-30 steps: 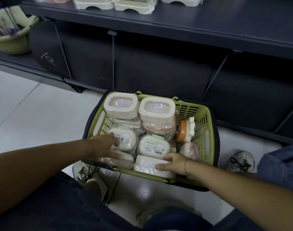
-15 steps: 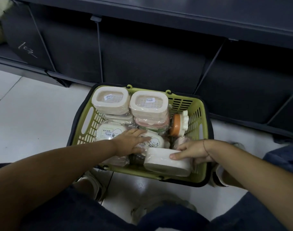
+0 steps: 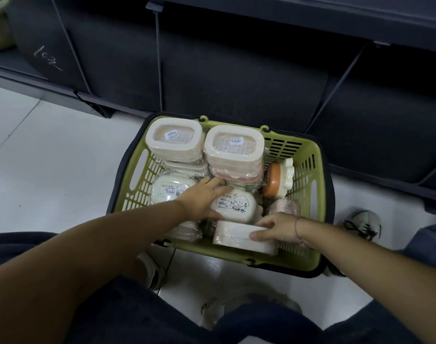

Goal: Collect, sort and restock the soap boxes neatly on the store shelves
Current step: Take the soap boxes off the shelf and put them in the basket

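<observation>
One white soap box (image 3: 236,238), lying crosswise nearest, sat gripped in the right hand (image 3: 279,228); left hand (image 3: 202,198) rested flat-fingered beyond.

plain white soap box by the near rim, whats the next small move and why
Probably lift the plain white soap box over the basket rim: the right hand grips its near side, it lies on top of the pile, and the left hand rests against the cartoon-printed box.
</observation>
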Available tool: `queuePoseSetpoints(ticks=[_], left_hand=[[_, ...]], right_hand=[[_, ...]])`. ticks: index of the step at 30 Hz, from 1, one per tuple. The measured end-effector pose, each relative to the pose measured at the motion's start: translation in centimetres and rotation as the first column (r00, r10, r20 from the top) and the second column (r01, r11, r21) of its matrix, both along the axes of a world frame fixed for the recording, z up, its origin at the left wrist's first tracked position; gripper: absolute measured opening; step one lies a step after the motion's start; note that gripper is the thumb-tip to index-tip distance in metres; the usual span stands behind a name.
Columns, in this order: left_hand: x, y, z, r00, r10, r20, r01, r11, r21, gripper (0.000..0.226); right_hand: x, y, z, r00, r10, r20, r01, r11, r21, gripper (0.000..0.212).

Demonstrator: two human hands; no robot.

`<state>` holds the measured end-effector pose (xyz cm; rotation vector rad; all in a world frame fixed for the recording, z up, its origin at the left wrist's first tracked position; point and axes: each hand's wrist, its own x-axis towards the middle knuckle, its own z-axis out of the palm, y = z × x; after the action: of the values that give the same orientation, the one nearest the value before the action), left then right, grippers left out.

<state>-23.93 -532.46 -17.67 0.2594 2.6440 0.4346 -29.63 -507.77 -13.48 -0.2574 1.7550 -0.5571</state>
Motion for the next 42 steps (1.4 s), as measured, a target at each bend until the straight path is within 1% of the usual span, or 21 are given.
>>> queuePoseSetpoints(ticks=[2,4,6,7,8,10,11,13,15,18,19,21,25,28,31,34,36,38,39,41,42], left_hand=[[-0.5,-0.4,0.8,0.998,-0.011,0.067,0.008,0.999,0.042,0.079],[-0.8,-0.6,1.8,0.996,-0.04,0.082,0.037,0.999,0.034,0.067],[-0.4,-0.7,2.9,0.994,-0.098,0.045,0.099,0.995,-0.025,0.062],[0.1,-0.9,3.6,0.99,-0.138,0.018,0.139,0.987,-0.076,0.064],[0.9,-1.2,4.4,0.984,-0.177,-0.008,0.174,0.975,-0.136,0.071],[3.3,-2.5,6.0,0.977,-0.211,0.0,0.206,0.953,-0.224,0.095],[4.7,-3.5,6.7,0.979,-0.197,0.048,0.203,0.945,-0.258,0.106],[7.2,-5.5,6.9,0.978,-0.111,0.177,0.165,0.929,-0.33,0.121],[8.3,-6.9,6.4,0.957,0.003,0.291,0.1,0.936,-0.338,0.126],[8.2,-7.3,5.4,0.931,0.059,0.36,0.044,0.962,-0.271,0.126],[8.1,-7.2,5.4,0.927,0.058,0.371,0.041,0.966,-0.253,0.125],[7.9,-7.2,5.5,0.921,0.054,0.385,0.045,0.969,-0.243,0.123],[7.3,-7.2,5.8,0.912,0.065,0.406,0.037,0.97,-0.238,0.112],[6.7,-6.4,6.2,0.897,0.091,0.433,0.055,0.949,-0.312,0.114],[5.3,-5.5,7.4,0.899,0.104,0.426,0.073,0.923,-0.378,0.1],[1.7,-5.1,10.2,0.927,0.073,0.368,0.059,0.94,-0.335,0.076],[-1.4,-4.8,13.3,0.973,0.077,0.217,-0.023,0.97,-0.243,0.074],[-4.3,-4.8,17.0,0.985,0.165,-0.054,-0.169,0.982,-0.083,0.084],[-5.7,-5.1,18.8,0.957,0.215,-0.196,-0.218,0.976,0.006,0.076],[-8.8,-6.2,21.9,0.836,0.304,-0.457,-0.265,0.953,0.149,0.053],[-10.2,-6.7,23.4,0.763,0.327,-0.558,-0.27,0.945,0.184,0.049]], right_hand=[[0.4,-0.1,-0.3,1.0,-0.008,-0.011,0.008,1.0,-0.004,0.047],[0.9,0.1,-0.6,0.999,-0.031,-0.005,0.031,0.999,-0.006,0.069],[1.3,0.4,-1.4,0.994,-0.104,0.016,0.104,0.994,-0.026,0.103],[1.3,0.5,-1.8,0.989,-0.143,0.029,0.144,0.989,-0.033,0.114],[1.4,0.5,-2.1,0.982,-0.183,0.054,0.185,0.982,-0.041,0.117],[1.6,0.5,-2.4,0.959,-0.262,0.109,0.268,0.963,-0.037,0.104],[1.8,0.5,-2.6,0.949,-0.291,0.124,0.297,0.954,-0.033,0.1],[2.0,0.4,-3.4,0.924,-0.353,0.145,0.363,0.93,-0.051,0.105],[2.5,-0.3,-3.8,0.905,-0.391,0.168,0.407,0.91,-0.076,0.102],[3.4,-1.6,-3.0,0.932,-0.355,0.076,0.358,0.933,-0.036,0.075],[3.6,-1.9,-3.1,0.941,-0.338,0.021,0.338,0.941,-0.015,0.072],[4.0,-2.3,-2.9,0.952,-0.294,-0.083,0.297,0.955,0.026,0.073],[3.9,-2.7,-2.5,0.954,-0.242,-0.176,0.257,0.964,0.066,0.079],[3.8,-3.2,-1.9,0.944,-0.101,-0.314,0.142,0.984,0.111,0.09],[3.5,-3.9,-0.2,0.939,0.133,-0.316,-0.069,0.976,0.204,0.089],[0.6,-4.6,4.1,0.887,0.35,-0.302,-0.302,0.933,0.195,0.066],[-2.8,-5.4,8.8,0.87,0.332,-0.364,-0.334,0.941,0.06,0.054],[-6.6,-6.5,14.3,0.869,0.1,-0.484,-0.222,0.954,-0.2,0.043],[-8.6,-7.0,17.1,0.854,-0.073,-0.516,-0.139,0.923,-0.36,0.034],[-12.7,-7.9,21.6,0.76,-0.375,-0.531,-0.035,0.792,-0.61,0.018],[-14.9,-8.3,23.2,0.683,-0.483,-0.548,-0.024,0.735,-0.678,0.015]])
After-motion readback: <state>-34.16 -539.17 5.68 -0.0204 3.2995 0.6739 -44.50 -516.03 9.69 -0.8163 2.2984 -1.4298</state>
